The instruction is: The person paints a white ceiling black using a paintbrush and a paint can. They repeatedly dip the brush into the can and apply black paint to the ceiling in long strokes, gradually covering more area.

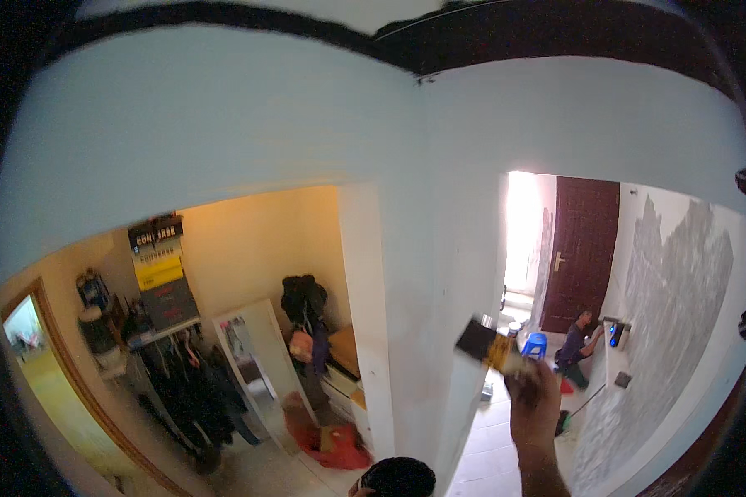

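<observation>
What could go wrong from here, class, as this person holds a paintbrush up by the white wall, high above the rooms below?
1. The right hand grips the paintbrush only by its handle; if it slips, it could fall towards the tiled floor below.
2. The view looks down from high up, so overreaching might cost the person their balance.
3. A person crouching works by the grey wall patch; drips or a dropped brush might land near them.

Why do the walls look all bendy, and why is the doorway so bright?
Head view: the fisheye lens curves the white wall edges near the rim; daylight washes out the doorway beside the brown door; the paintbrush in the right hand is slightly blurred.
</observation>
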A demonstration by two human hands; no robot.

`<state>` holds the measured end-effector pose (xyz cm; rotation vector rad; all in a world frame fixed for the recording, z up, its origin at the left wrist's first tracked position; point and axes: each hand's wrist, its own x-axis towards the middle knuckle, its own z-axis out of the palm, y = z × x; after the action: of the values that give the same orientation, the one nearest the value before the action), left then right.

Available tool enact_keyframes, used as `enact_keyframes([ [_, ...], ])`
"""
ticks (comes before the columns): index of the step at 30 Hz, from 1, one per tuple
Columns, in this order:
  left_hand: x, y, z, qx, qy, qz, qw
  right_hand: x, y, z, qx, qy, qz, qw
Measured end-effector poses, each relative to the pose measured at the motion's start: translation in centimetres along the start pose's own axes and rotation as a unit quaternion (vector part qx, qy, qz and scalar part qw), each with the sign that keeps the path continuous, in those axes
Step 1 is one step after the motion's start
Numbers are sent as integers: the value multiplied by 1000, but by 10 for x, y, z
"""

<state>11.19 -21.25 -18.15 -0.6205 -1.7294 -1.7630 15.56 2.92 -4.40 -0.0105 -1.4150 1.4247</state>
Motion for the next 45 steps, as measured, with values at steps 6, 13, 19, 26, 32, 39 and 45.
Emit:
enact_keyframes([
  [6,20,59,-25,61,-8,57,997,198,-94,49,377,95,-153,908],
  [13,64,126,-54,105,-11,145,984,374,-274,127,370,224,-406,805],
  [19,133,219,-50,156,-1,252,955,402,-346,173,327,370,-387,779],
  [26,216,341,-17,227,17,363,904,356,-351,189,187,412,-487,747],
  [32,267,412,18,291,31,388,874,357,-360,172,256,434,-432,748],
  [39,287,430,40,339,37,366,866,266,-404,236,337,318,-527,713],
  [45,288,434,40,366,42,359,858,304,-387,189,246,399,-332,819],
])
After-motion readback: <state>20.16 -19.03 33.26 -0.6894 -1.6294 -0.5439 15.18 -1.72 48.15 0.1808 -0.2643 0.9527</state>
